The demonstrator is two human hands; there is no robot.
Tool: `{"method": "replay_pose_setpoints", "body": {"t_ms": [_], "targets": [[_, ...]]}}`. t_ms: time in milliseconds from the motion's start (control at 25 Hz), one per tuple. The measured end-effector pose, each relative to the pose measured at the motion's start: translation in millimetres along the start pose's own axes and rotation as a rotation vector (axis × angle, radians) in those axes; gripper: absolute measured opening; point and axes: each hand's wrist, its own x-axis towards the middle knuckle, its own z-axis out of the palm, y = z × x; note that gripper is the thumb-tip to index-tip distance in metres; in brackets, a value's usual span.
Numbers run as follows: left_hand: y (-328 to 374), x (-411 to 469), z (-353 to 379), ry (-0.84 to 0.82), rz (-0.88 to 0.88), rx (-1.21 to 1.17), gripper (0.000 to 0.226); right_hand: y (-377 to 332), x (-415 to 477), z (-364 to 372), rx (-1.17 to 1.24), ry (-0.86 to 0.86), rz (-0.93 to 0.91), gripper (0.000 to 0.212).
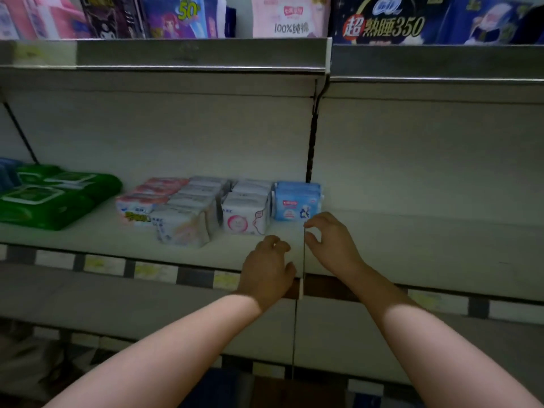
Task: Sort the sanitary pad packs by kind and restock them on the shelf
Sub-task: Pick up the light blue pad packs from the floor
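L hand (pixel 268 269) knuckles up, fingertips hidden, so grip can't tell. R hand (pixel 329 242) loose, empty; blurry blue pack (pixel 297 201) at its 11 o'clock.

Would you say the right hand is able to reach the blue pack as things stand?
Probably yes: the right hand hangs just in front of the blue pack, at its near corner, with only bare shelf between them and nothing in the way.

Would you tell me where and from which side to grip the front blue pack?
The blue pack stands upright at the row's right end; its left side sits close to the white pack, more blue behind. Likely grip its free right end, from the front right, near the right hand.
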Motion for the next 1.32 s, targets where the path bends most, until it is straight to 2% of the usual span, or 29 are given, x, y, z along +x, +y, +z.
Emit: {"method": "replay_pose_setpoints", "body": {"t_ms": [120,240,400,640,960,1320], "targets": [[5.8,-24.2,-16.2,0.0,-0.011,-0.051,0.039,-22.7,-24.2,-15.7,-0.01,0.006,0.016,0.02],[5.1,-62.1,-32.8,0.012,-0.037,-0.166,0.032,-52.3,-51.8,-23.5,0.062,0.045,0.138,0.018],[-12.2,-125.9,-48.3,-0.006,-0.058,-0.207,0.031,-101.0,-102.1,-12.3,0.177,0.13,0.269,0.015],[-20.5,-188.9,-48.3,-0.052,-0.049,-0.275,0.027,-148.9,-174.0,-11.6,0.188,0.145,0.226,0.012],[15.9,-205.9,-31.9,-0.042,0.003,-0.329,0.027,-141.7,-201.9,-48.6,0.236,0.135,0.295,0.013],[62.9,-203.1,36.1,-0.101,-0.153,-0.253,0.029,-67.4,-238.3,-58.2,0.313,-0.029,0.327,0.014]]}}
